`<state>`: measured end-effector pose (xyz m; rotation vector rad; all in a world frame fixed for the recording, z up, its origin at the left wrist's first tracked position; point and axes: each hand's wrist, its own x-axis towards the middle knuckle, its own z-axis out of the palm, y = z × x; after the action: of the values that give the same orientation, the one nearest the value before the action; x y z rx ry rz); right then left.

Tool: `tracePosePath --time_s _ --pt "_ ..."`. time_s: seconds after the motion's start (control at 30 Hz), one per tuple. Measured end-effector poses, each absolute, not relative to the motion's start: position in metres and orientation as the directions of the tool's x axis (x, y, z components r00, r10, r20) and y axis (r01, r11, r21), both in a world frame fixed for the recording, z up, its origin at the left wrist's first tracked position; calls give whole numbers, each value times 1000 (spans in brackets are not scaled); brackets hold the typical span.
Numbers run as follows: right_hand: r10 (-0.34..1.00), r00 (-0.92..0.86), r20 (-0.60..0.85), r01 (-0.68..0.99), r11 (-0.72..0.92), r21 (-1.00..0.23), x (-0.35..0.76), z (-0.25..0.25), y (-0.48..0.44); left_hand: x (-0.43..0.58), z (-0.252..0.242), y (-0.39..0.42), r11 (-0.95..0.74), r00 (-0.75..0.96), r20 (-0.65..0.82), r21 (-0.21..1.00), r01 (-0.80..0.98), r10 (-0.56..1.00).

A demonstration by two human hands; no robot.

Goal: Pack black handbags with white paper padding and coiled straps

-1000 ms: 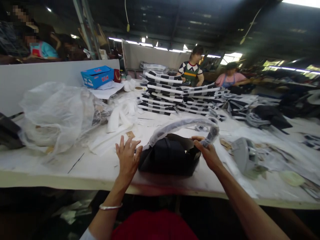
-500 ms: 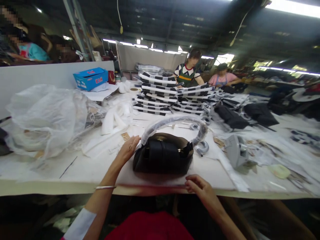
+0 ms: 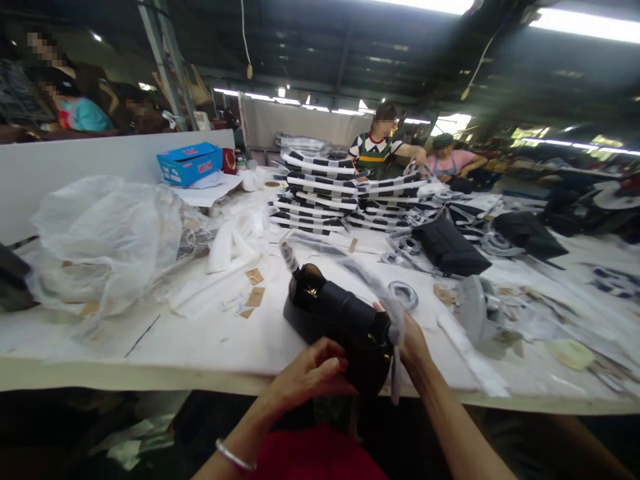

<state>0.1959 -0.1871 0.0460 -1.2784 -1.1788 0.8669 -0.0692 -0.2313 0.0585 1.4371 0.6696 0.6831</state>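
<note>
A black handbag [image 3: 334, 315] lies turned end-on near the front edge of the white table [image 3: 200, 340], its plastic-wrapped handle [image 3: 350, 267] arching over it. My left hand [image 3: 310, 373] curls its fingers against the bag's near end. On the bag's right side, my right hand [image 3: 413, 337] grips it where the wrapped handle joins. Both hands are closed on the bag.
A big clear plastic bag [image 3: 110, 233] lies at the left. Stacks of black-and-white striped pieces [image 3: 325, 193] stand behind, with two other people beyond them. More black bags [image 3: 450, 247], a blue box [image 3: 190, 162], paper tags [image 3: 255, 287] and a grey tool [image 3: 475, 310] lie around.
The handbag has been swung round from sideways to end-on and pulled nearer the edge. My left hand moved from its far left side to its near end; my right hand took hold of its right side.
</note>
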Motion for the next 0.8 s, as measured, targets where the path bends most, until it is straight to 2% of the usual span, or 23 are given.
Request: tracePosePath --time_s 0.1,0.17,0.23,0.33,0.4,0.47,0.57,0.63,0.8 --pt "946 324 -15 -78 11 -997 226 40 -222 -83 62 -230 -44 577 6 998 53 816" --pt "935 329 -135 -122 -100 -987 239 33 -256 -104 65 -224 -88 469 27 990 108 883" --pt "946 273 -175 -16 -178 -984 242 25 -288 -126 67 -213 -129 283 83 980 149 956" --pt "972 200 -119 230 -164 -959 227 15 -316 -149 69 -181 -219 -24 228 953 209 973" --pt "982 167 -85 364 -141 -920 207 12 -320 -154 69 -154 -271 9 275 941 201 961" --pt "987 154 -54 436 -117 -892 185 13 -315 -151 68 -127 -277 156 250 943 186 956" --pt "974 224 22 424 -77 -902 162 18 -298 -135 67 -98 -259 425 174 954 150 888" --pt "964 265 35 393 -75 -916 159 21 -284 -123 68 -86 -282 534 163 948 148 829" --pt "938 346 -7 298 -117 -947 173 30 -253 -105 79 -83 -267 472 89 907 325 877"
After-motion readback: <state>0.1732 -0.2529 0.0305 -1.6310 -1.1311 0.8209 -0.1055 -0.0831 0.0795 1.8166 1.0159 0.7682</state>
